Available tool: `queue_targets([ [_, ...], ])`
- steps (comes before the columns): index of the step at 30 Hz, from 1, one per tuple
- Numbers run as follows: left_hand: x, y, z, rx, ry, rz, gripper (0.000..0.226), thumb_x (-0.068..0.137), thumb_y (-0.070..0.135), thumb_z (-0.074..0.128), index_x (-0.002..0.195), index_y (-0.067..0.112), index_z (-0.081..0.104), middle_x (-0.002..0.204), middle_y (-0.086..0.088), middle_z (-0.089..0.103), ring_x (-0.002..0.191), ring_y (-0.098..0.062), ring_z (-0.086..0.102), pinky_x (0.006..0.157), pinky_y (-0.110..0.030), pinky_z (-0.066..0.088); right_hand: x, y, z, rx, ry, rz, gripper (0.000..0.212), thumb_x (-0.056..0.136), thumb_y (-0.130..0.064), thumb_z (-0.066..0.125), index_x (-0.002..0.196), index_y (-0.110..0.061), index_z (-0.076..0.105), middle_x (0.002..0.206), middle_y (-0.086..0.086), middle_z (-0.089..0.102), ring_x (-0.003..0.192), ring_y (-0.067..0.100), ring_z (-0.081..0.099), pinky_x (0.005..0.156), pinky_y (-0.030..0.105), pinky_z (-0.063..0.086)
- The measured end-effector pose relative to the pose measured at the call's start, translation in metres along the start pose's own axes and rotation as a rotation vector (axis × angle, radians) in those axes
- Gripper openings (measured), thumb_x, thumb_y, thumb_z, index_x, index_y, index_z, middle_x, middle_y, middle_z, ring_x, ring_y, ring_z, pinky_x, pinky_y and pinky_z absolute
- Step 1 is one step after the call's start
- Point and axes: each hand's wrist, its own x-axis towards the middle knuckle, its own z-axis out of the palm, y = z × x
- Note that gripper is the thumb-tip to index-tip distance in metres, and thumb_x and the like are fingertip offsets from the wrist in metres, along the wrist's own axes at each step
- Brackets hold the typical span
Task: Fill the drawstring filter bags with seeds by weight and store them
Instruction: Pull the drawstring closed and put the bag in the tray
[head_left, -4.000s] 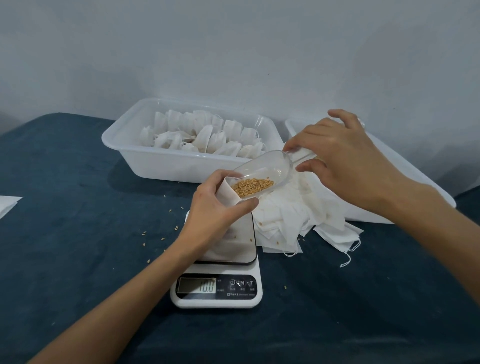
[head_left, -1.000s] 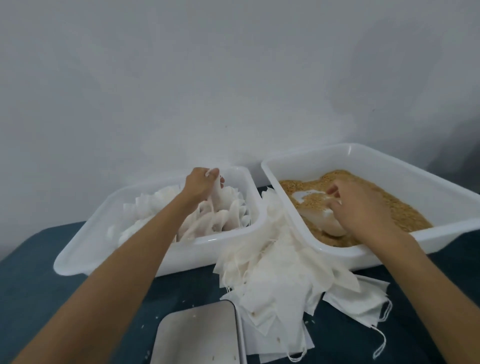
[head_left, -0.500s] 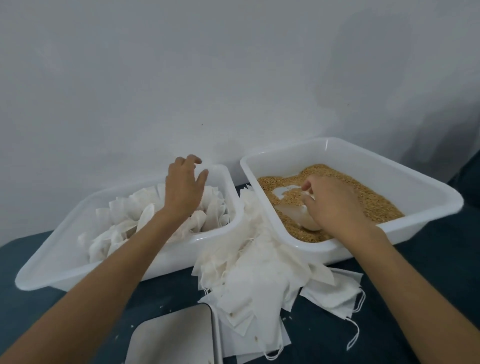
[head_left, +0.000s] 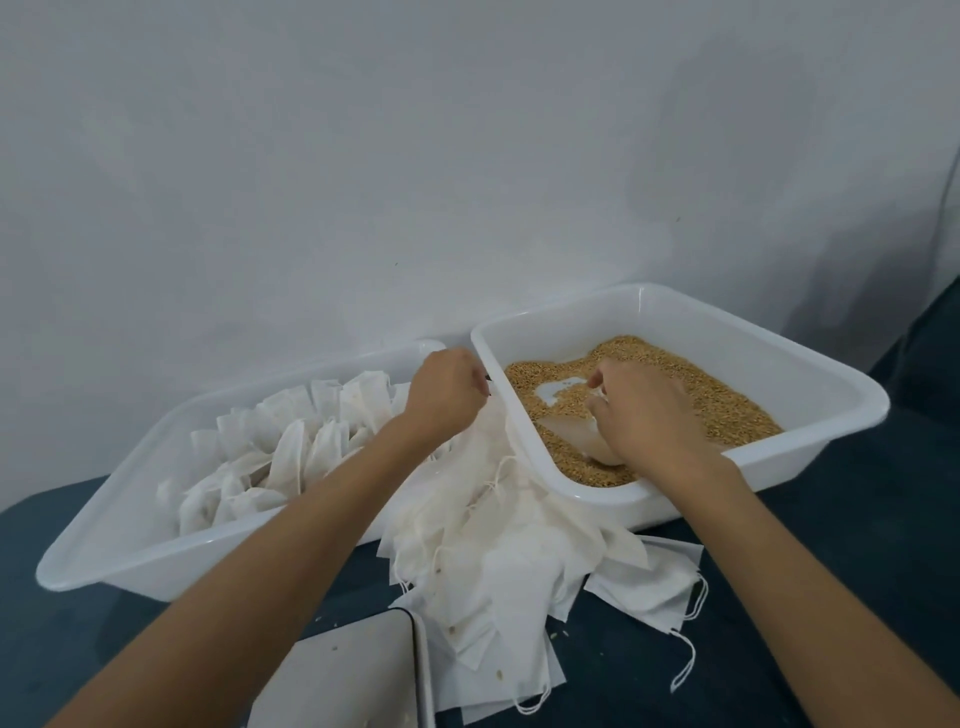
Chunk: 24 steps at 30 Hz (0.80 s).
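My right hand (head_left: 639, 415) grips the handle of a clear plastic scoop (head_left: 569, 441), whose bowl lies dug into the golden seeds (head_left: 727, 405) in the right white bin (head_left: 727, 332). My left hand (head_left: 447, 395) hovers at the top of the pile of empty drawstring filter bags (head_left: 498, 561), in the gap between the two bins. Its fingers curl downward and are hidden behind the back of the hand. The left white bin (head_left: 156, 561) holds several filled bags (head_left: 291, 447) standing in rows.
The grey platform of the scale (head_left: 353, 675) shows at the bottom edge, bare except for a few stray seeds. A dark blue cloth (head_left: 831, 571) covers the table. A plain wall stands right behind the bins.
My left hand has moved right, from over the filled bags to the top of the empty-bag pile. My right hand stays on the scoop in the seeds.
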Motion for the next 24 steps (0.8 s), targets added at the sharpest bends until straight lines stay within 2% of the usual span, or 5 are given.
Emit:
queue_targets([
  [4,0.000,-0.001,-0.005,-0.075,0.048,-0.014,0.011,0.094,0.000,0.064,0.094,0.002,0.075,0.106,-0.010,0.072,0.104,-0.026,0.065,0.085,-0.033,0.049,0.000,0.001,0.002,0.006,0.008,-0.009,0.019,0.101,-0.027,0.056,0.118,-0.019,0.062,0.106,-0.003,0.067,0.102,0.021,0.062,0.088,0.042,0.043],
  [10,0.004,0.000,-0.021,-0.175,0.140,-0.023,0.005,0.095,0.003,0.066,0.094,0.007,0.068,0.089,-0.005,0.072,0.065,-0.017,0.064,0.074,-0.036,0.056,0.000,0.002,0.004,0.008,0.025,-0.015,0.019,0.100,-0.027,0.057,0.117,-0.018,0.062,0.105,-0.002,0.068,0.101,0.022,0.063,0.088,0.043,0.045],
  [14,0.002,-0.002,-0.016,-0.007,-0.053,-0.027,0.036,0.095,0.021,0.075,0.127,0.007,0.068,0.129,-0.007,0.067,0.116,-0.026,0.062,0.098,-0.034,0.048,0.000,0.001,0.003,0.017,0.030,-0.014,0.019,0.100,-0.029,0.058,0.116,-0.018,0.062,0.105,-0.002,0.068,0.100,0.021,0.063,0.089,0.043,0.045],
  [16,0.000,-0.001,-0.010,-0.014,-0.022,-0.001,0.024,0.096,0.015,0.072,0.118,0.006,0.074,0.128,-0.008,0.068,0.122,-0.026,0.059,0.098,-0.033,0.045,0.000,0.001,0.002,0.011,0.028,-0.013,0.018,0.100,-0.029,0.058,0.115,-0.019,0.062,0.106,-0.003,0.068,0.101,0.021,0.064,0.090,0.044,0.046],
  [24,-0.019,-0.016,-0.044,-0.240,0.346,-0.050,0.012,0.101,0.007,0.061,0.092,0.009,0.067,0.091,-0.004,0.072,0.074,-0.020,0.063,0.072,-0.030,0.045,-0.001,0.000,0.000,0.005,0.039,-0.020,0.021,0.101,-0.028,0.056,0.118,-0.018,0.062,0.107,-0.002,0.068,0.099,0.020,0.064,0.090,0.041,0.047],
])
